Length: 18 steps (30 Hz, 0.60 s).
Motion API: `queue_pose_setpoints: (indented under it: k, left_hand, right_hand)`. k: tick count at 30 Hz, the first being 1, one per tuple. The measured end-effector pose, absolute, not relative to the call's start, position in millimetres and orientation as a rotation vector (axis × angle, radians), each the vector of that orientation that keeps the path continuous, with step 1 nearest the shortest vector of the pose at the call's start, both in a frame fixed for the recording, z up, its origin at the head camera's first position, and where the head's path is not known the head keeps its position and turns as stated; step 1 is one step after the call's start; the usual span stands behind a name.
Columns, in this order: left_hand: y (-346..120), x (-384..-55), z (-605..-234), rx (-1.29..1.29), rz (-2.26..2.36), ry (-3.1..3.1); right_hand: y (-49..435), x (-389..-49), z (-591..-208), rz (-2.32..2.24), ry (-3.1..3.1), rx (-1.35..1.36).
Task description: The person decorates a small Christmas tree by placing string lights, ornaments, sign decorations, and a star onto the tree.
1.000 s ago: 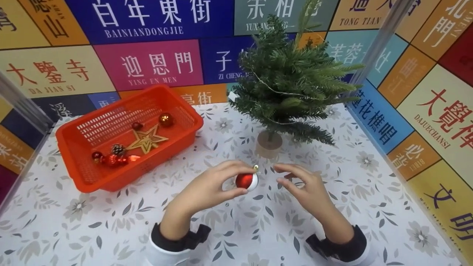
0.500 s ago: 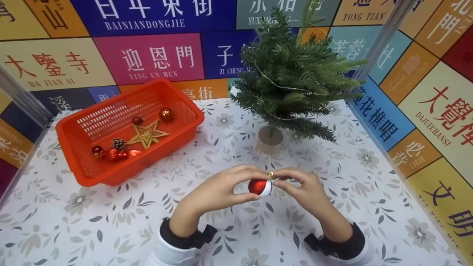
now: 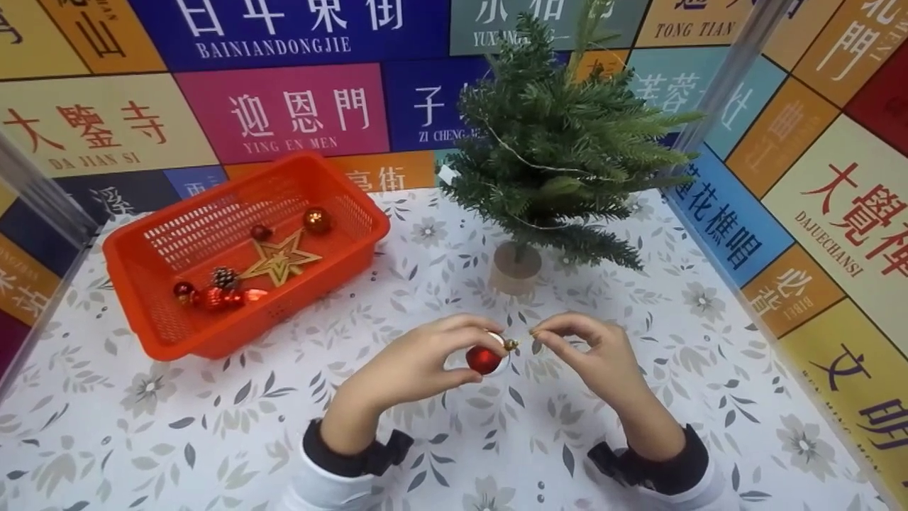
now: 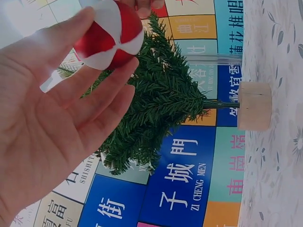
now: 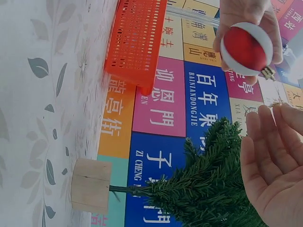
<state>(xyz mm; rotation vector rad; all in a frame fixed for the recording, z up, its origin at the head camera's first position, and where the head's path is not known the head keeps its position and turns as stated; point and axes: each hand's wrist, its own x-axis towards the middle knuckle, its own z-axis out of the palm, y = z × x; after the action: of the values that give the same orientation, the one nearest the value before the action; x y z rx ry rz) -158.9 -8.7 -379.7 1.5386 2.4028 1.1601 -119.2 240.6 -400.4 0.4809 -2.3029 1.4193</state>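
Ball (image 3: 484, 360), in front of the tree (image 3: 557, 152), must be light, hard and rather slippery; left hand (image 3: 417, 360) grips it by the sides, right hand (image 3: 603, 360) seems to pinch thin gold thread (image 5: 278, 103), and gold cap (image 3: 511, 345) looks the surer hold

Near the centre of the head view, the bauble (image 3: 484, 359) is patterned in red and white segments, its cap (image 3: 511, 345) coloured gold. At left, the basket (image 3: 280, 312) is coloured orange-red. At upper right, the tree (image 3: 553, 142) is coloured green, its base (image 3: 516, 273) pale tan. The tablecloth (image 3: 234, 454) is patterned with grey leaves and flowers on white; the backdrop (image 3: 284, 113) is patterned in multicoloured blocks.
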Motion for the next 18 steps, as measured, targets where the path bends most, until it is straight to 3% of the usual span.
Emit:
queue_pose_setpoints:
  k: [9, 18]
  left_hand:
    - [5.7, -157.7, -387.8, 1.368, 1.044, 2.615]
    - [33.3, -146.7, -397.0, 1.163, 1.309, 2.756]
  right_hand:
    - [237.1, -116.5, -401.5, 1.466, -2.306, 0.579]
    - [232.6, -117.4, -408.1, 1.214, -2.345, 0.638]
